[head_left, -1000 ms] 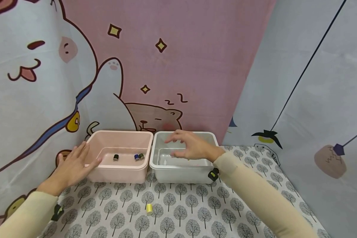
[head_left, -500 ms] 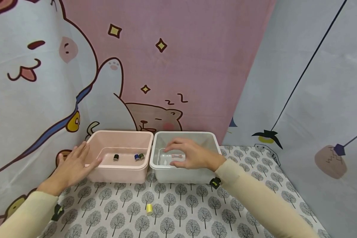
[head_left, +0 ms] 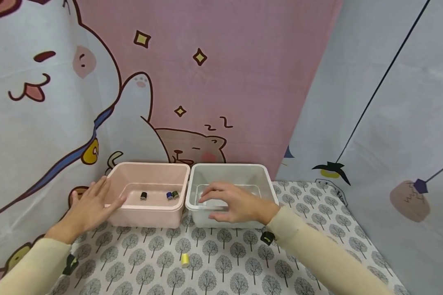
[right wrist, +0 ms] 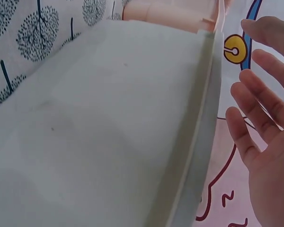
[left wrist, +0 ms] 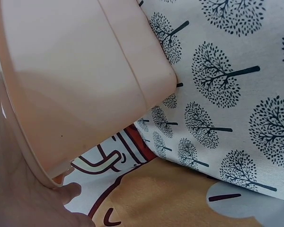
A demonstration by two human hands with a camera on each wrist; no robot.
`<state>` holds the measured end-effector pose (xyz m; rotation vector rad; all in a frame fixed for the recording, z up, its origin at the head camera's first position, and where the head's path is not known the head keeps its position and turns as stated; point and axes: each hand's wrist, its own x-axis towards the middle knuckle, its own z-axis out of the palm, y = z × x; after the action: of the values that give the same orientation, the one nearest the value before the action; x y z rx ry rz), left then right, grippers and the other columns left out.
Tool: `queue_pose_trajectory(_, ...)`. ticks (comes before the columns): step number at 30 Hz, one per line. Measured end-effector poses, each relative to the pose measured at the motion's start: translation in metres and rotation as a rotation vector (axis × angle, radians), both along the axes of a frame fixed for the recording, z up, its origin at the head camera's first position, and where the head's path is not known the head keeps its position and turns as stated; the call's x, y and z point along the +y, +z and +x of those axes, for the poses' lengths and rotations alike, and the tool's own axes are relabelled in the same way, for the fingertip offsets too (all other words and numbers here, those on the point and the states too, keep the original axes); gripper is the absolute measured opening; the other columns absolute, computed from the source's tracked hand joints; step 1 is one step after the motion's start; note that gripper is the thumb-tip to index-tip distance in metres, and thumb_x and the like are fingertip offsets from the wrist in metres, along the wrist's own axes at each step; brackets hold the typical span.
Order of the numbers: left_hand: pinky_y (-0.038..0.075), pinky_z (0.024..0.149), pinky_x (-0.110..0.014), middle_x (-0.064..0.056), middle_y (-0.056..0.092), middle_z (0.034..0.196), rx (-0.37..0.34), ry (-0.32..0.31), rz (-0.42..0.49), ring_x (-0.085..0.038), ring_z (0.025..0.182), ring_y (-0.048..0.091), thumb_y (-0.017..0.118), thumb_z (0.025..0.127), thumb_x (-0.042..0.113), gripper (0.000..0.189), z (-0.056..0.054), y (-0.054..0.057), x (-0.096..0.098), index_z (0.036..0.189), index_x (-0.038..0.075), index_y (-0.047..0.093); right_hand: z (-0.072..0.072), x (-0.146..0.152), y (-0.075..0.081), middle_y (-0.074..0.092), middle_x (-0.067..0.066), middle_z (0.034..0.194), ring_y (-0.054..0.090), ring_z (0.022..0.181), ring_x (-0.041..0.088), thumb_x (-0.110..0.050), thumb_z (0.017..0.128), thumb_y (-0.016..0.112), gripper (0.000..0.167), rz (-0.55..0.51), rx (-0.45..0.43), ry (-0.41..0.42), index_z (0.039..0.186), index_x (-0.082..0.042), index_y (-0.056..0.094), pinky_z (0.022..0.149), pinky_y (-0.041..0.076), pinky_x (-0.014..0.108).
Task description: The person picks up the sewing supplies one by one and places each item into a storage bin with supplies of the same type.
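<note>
My left hand (head_left: 85,211) rests on the left front corner of a pink bin (head_left: 147,214), its fingers extended along the rim; the left wrist view shows it at the rim too. My right hand (head_left: 234,203) hovers over the front rim of a pale grey bin (head_left: 206,217), thumb and fingers apart, nothing visible between them. In the right wrist view its fingers (right wrist: 255,94) spread beside that bin's rim. Inside the pink bin lie a black thread spool (head_left: 143,196), a blue spool (head_left: 169,196) and a dark green spool (head_left: 175,194). The hand hides part of the grey bin's inside.
A yellow thread spool (head_left: 185,260) stands on the tree-patterned tablecloth (head_left: 221,266) in front of the bins. The two bins stand side by side against a cartoon-printed backdrop (head_left: 243,82).
My right hand has come back from over the grey bin's inside toward its front rim. My left hand and the spools have stayed put.
</note>
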<state>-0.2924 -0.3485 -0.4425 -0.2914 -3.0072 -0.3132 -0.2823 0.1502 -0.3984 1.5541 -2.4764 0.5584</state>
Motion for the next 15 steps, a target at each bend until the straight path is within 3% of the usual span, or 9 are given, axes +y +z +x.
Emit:
queue_pose_trajectory(7, 0.010, 0.123, -0.102, -0.037, 0.012, 0.191, 0.007, 0.004, -0.008, -0.075, 0.168, 0.022, 0.042, 0.117, 0.076, 0.109, 0.000, -0.001, 0.000, 0.182, -0.009, 0.018, 0.009, -0.005, -0.009, 0.072, -0.001, 0.155, 0.068, 0.148, 0.018, -0.030, 0.102, 0.092, 0.051, 0.003, -0.004, 0.029, 0.150, -0.020, 0.076, 0.131, 0.055, 0.040)
queue_pose_trajectory(13, 0.011, 0.123, -0.102, -0.036, 0.011, 0.192, 0.006, -0.001, -0.008, -0.075, 0.168, 0.022, 0.042, 0.117, 0.076, 0.109, 0.001, -0.001, 0.000, 0.183, -0.008, 0.017, 0.021, -0.010, -0.013, 0.071, -0.002, 0.157, 0.068, 0.147, 0.020, -0.028, 0.099, 0.095, 0.055, 0.010, -0.055, 0.016, 0.151, -0.024, 0.077, 0.119, 0.063, 0.037)
queue_pose_trajectory(15, 0.011, 0.123, -0.101, -0.036, 0.010, 0.192, 0.004, -0.002, -0.008, -0.075, 0.169, 0.022, 0.041, 0.117, 0.076, 0.109, 0.001, -0.001, -0.001, 0.183, -0.007, 0.017, 0.024, -0.013, -0.016, 0.071, -0.002, 0.156, 0.068, 0.148, 0.019, -0.028, 0.100, 0.094, 0.054, 0.015, -0.050, 0.031, 0.150, -0.024, 0.077, 0.122, 0.061, 0.037)
